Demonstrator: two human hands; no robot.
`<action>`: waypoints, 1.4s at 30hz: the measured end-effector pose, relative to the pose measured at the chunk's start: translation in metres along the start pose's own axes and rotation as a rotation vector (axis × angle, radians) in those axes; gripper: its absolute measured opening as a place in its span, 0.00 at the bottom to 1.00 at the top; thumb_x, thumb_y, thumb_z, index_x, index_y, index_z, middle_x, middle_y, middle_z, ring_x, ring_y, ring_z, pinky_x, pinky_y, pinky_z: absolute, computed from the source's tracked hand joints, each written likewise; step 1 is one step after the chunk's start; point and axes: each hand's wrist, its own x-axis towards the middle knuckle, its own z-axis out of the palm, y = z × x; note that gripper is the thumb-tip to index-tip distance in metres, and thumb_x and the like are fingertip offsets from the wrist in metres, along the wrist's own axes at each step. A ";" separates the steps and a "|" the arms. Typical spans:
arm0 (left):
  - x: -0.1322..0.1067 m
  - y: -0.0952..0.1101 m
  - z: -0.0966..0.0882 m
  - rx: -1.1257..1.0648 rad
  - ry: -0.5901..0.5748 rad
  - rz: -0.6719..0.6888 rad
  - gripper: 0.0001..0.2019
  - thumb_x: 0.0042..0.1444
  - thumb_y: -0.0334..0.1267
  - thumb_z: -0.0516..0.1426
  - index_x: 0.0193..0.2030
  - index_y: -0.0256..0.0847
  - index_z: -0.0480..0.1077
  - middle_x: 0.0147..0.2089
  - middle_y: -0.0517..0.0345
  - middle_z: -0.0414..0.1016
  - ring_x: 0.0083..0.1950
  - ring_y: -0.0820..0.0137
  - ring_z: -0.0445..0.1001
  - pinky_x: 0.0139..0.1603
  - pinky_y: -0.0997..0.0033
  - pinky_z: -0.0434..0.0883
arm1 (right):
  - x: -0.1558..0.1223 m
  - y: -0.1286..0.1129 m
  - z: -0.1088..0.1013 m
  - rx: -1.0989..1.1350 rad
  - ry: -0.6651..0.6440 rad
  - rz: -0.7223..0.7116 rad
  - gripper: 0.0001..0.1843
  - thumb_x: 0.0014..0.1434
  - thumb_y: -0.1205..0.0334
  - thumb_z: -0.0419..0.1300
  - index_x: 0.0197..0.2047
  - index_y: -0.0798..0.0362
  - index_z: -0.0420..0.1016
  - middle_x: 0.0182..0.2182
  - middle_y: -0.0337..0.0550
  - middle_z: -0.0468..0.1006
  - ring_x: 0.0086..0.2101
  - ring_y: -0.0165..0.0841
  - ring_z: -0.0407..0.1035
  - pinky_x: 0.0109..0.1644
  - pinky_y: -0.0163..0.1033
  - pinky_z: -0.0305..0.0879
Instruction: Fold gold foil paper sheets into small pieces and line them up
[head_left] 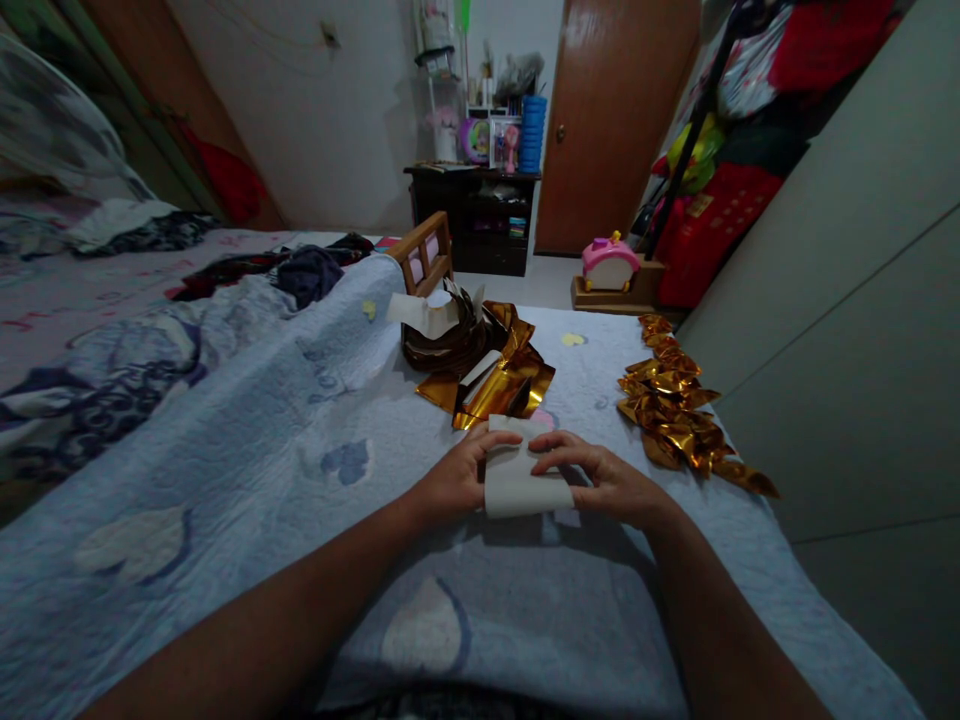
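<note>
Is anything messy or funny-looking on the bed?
A little. The gold foil sheets lie crumpled and askew beyond the white paper under both hands, left hand and right hand. The folded gold pieces sit in a loose, uneven pile.

2 forearms extended forward, left hand [454, 480] and right hand [600, 480] palms down, fingers curled

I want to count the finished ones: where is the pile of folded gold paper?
The pile of folded gold paper lies on the blue quilt, right of both hands, near the wall.

Blue quilted bed [247, 440] bears gold foil sheets [499, 385] (folded pieces [675, 410] too).
</note>
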 end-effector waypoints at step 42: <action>-0.002 0.018 0.003 0.361 0.067 -0.194 0.05 0.56 0.35 0.58 0.30 0.39 0.71 0.27 0.62 0.72 0.29 0.72 0.68 0.30 0.73 0.59 | 0.012 0.001 0.026 -0.230 0.300 0.319 0.06 0.58 0.65 0.56 0.31 0.52 0.73 0.26 0.38 0.76 0.29 0.31 0.69 0.35 0.35 0.62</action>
